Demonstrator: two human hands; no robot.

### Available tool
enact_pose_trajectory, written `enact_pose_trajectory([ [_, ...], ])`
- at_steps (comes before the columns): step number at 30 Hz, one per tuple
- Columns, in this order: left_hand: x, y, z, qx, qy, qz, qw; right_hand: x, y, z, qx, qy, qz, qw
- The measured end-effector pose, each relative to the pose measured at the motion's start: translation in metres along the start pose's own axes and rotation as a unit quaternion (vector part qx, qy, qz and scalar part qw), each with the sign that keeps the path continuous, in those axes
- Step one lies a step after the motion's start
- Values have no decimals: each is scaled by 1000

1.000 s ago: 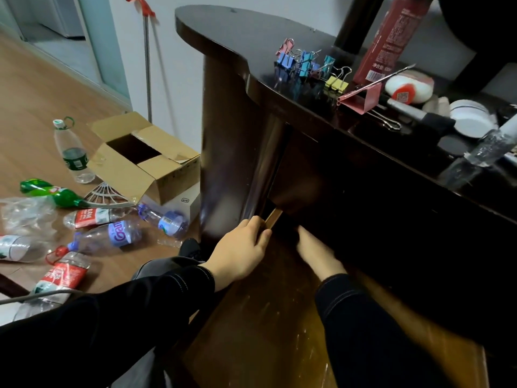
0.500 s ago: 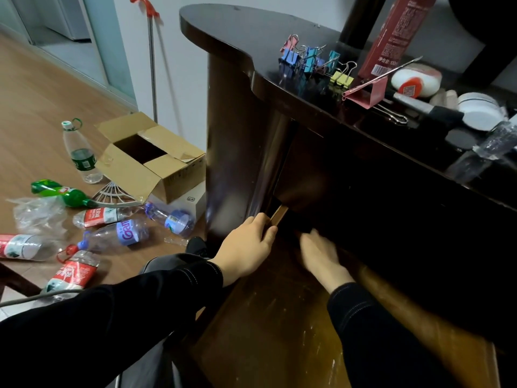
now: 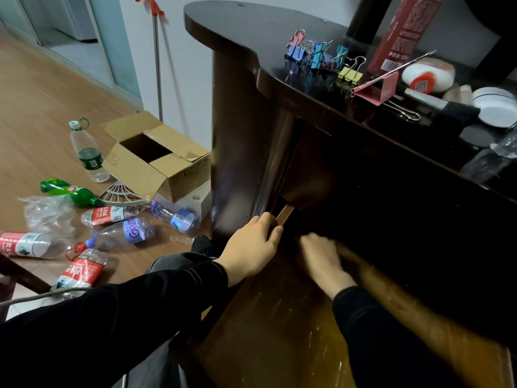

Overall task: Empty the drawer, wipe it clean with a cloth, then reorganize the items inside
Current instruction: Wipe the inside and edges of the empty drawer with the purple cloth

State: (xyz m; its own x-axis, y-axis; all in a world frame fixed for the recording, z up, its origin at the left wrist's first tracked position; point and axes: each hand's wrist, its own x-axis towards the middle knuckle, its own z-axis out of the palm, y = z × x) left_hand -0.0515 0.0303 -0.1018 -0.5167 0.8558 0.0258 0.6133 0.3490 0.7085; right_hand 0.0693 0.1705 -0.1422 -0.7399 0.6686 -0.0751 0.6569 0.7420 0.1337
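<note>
The drawer [image 3: 279,326] stands pulled out from under the table [image 3: 237,29]. Its wooden bottom is bare toward the viewer and its rear is lost in shadow. Two hands are shown. The left hand [image 3: 251,247] curls its fingers over the drawer's left wall. The right hand [image 3: 321,256] lies inside, just beside it; it is blurred, so its grip cannot be told. Near the table edge are at least five small binder clips [image 3: 316,54] and one large pink clip [image 3: 376,89]. On the floor [image 3: 42,93] are seven bottles [image 3: 126,235], one upright and six lying, and one open cardboard box [image 3: 156,161].
</note>
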Motion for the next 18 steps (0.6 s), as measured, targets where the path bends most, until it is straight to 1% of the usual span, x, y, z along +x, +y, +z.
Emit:
enact_pose_trajectory([
  [2, 0, 0, 0, -1, 1, 0, 1000, -17, 1, 8, -5, 12, -61, 998],
  [3, 0, 0, 0, 0, 2, 2, 1000, -18, 5, 10, 8, 10, -64, 998],
  [4, 1, 1, 0, 2, 2, 3, 1000, -13, 9, 9, 20, 8, -58, 998],
  [7, 0, 2, -2, 5, -6, 3, 1000, 10, 19, -4, 81, -23, 32, 996],
  [8, -1, 3, -3, 6, -9, 3, 1000, 15, 19, -9, 85, -26, 40, 995],
  [11, -2, 4, -4, 12, -12, 1, 1000, 9, 4, -12, 61, -24, 26, 998],
  [13, -2, 4, -2, 13, -5, 0, 1000, -12, -6, 0, 33, -16, -30, 999],
  [15, -1, 4, -2, 12, -3, -2, 1000, -20, -3, 7, 31, -20, -50, 998],
  [16, -1, 3, -2, 12, -3, -1, 1000, -14, 2, 6, 22, -20, -43, 999],
  [18, 0, 3, -3, 10, -7, 0, 1000, 3, 8, -2, 28, -33, 9, 999],
])
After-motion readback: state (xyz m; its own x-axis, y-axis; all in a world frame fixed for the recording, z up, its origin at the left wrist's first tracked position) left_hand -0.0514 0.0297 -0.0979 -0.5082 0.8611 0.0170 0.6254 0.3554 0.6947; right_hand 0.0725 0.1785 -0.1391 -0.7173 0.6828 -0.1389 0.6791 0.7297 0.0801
